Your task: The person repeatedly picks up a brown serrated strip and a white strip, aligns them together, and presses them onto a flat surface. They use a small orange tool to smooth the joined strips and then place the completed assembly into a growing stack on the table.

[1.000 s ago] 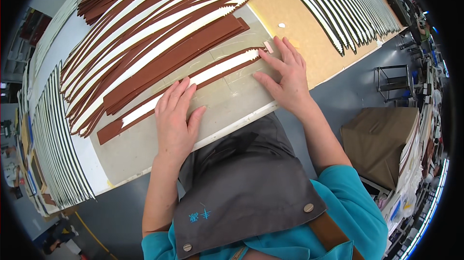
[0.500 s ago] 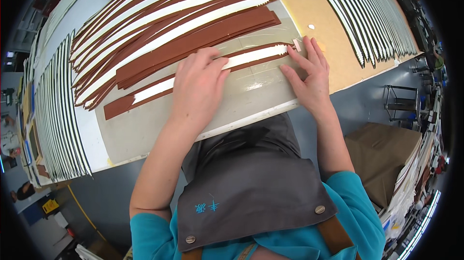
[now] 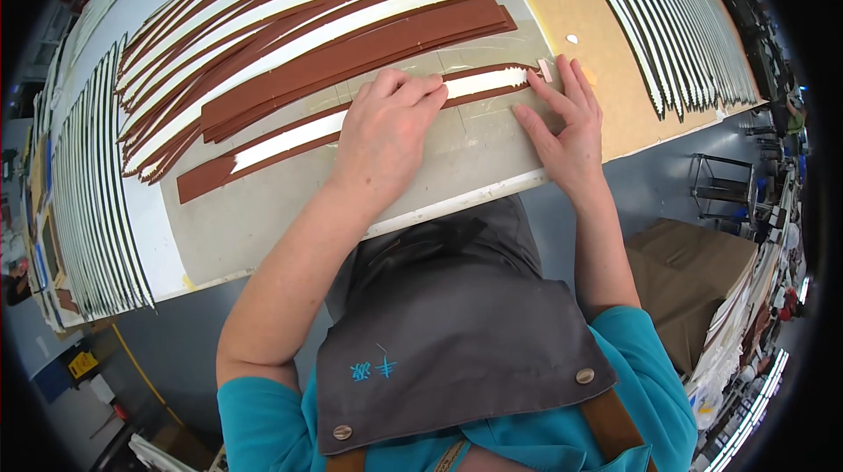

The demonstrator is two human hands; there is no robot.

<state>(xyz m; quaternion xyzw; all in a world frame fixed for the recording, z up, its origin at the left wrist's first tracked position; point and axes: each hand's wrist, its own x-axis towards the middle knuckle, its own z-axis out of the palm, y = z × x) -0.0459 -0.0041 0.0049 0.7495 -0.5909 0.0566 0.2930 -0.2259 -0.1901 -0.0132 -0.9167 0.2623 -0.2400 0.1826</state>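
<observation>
A long brown strip (image 3: 205,181) with a toothed white band (image 3: 292,144) along its middle lies on the grey mat (image 3: 263,235) in front of me. My left hand (image 3: 386,134) is over its middle, fingers bent and bunched together, fingertips down on the white band. Whether anything is between those fingertips is hidden. At the strip's right end my right hand (image 3: 566,125) is spread, its index finger touching the tip and its thumb resting on the mat. A small pale pink piece (image 3: 545,71) sits beside that tip.
Behind the strip lies a stack of plain brown strips (image 3: 369,64), then a heap of brown-and-white strips (image 3: 290,42). Rows of dark-edged white strips stand left (image 3: 97,200) and right (image 3: 667,24). A small white scrap (image 3: 572,38) is on the tan board (image 3: 606,77).
My left hand has slid rightward along the white band, uncovering more of it on the left. My right hand stays at the strip's right end. The whole view has shifted slightly.
</observation>
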